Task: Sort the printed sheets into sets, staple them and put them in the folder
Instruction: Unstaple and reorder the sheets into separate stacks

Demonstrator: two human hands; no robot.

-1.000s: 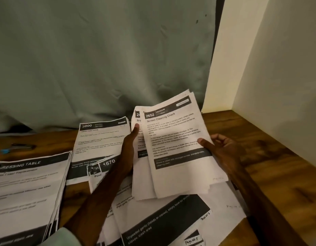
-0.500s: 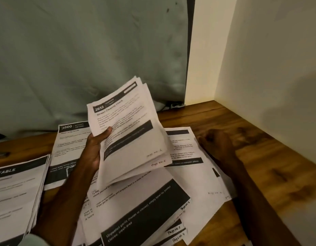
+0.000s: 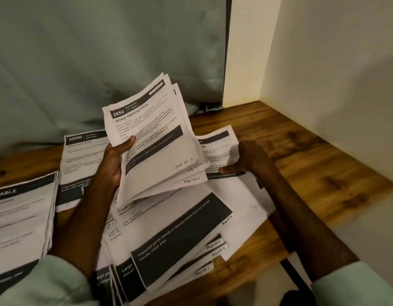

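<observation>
My left hand (image 3: 112, 164) grips a fanned bundle of printed sheets (image 3: 160, 151) above the table, thumb on the top page headed "2652 Screen Cleaning Check". My right hand (image 3: 246, 159) reaches down to a loose sheet (image 3: 222, 142) lying on the table to the right and pinches its near edge between thumb and fingers. Below the bundle several more printed sheets (image 3: 175, 235) lie spread and overlapping, with handwritten page numbers at their corners. No stapler or folder shows.
A sheet headed "3800" (image 3: 80, 155) lies behind my left wrist. A neat stack headed "TABLE" (image 3: 21, 217) sits at the left. The wooden table (image 3: 312, 164) meets a cream wall on the right and a grey-green curtain (image 3: 102, 62) behind.
My right hand let go of the bundle, dropped to the table at the right and now pinches a loose sheet there. My left hand lifted the bundle up and tilted it.
</observation>
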